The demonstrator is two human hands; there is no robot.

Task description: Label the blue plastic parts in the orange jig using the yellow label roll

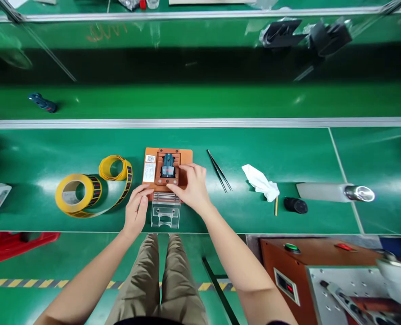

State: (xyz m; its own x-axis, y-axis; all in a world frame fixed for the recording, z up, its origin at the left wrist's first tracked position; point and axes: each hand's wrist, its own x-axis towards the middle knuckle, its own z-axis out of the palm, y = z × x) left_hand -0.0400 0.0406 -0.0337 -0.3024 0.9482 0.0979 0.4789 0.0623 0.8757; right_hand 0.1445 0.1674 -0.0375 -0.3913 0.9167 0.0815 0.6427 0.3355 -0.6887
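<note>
Khaki trousers show below the worktop; near its front edge, left hand, loosely curled, and right hand, half-open, both empty, touch an orange fixture cradling a blue part.

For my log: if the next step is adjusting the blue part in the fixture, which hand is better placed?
Probably the right hand: it reaches over the orange fixture, close to the blue part. The left hand is at the fixture's lower left, farther away.
</note>
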